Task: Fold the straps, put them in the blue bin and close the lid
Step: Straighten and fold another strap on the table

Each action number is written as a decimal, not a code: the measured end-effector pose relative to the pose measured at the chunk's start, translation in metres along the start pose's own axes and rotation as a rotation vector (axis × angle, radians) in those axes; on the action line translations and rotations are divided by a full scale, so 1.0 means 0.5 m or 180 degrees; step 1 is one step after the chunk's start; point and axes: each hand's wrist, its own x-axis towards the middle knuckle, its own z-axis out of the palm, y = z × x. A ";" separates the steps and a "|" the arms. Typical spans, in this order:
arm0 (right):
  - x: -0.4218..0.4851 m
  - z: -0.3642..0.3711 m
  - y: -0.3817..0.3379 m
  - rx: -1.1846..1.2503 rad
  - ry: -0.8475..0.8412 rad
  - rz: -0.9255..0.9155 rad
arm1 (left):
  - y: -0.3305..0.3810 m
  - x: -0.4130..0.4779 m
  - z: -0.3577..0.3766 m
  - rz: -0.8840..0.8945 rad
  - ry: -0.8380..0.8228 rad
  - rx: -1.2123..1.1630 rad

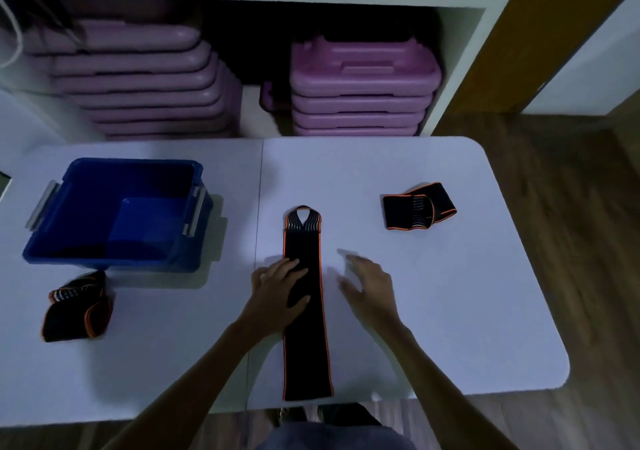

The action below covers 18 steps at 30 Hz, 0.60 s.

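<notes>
Fingers of the left hand lie spread and flat on the strap, pinning it near its middle. The right hand hovers just beside the strap, open and blurred, so I cannot tell whether it touches the surface.

The strap lies stretched straight down the centre, loop end away from the person. A folded strap sits well to the right, another bundle to the left, just in front of the bin, which stands open and looks empty. No lid is in view.

Folding of this strap seems only starting; next, one end must come over the pinned middle. No writing is readable.
</notes>
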 end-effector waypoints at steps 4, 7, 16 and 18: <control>0.053 -0.071 0.029 0.1572 0.1549 0.1861 | 0.114 0.124 -0.006 0.0009 0.0368 -0.0721; 0.117 -0.099 0.068 0.2352 0.1931 0.2545 | 0.205 0.260 -0.012 -0.0051 0.0237 -0.1125; 0.202 -0.136 0.107 0.2718 0.2422 0.2852 | 0.291 0.497 0.039 -0.0344 -0.0760 -0.1264; 0.203 -0.157 0.098 0.2559 0.2451 0.2699 | 0.297 0.503 0.036 -0.0432 -0.0803 -0.1054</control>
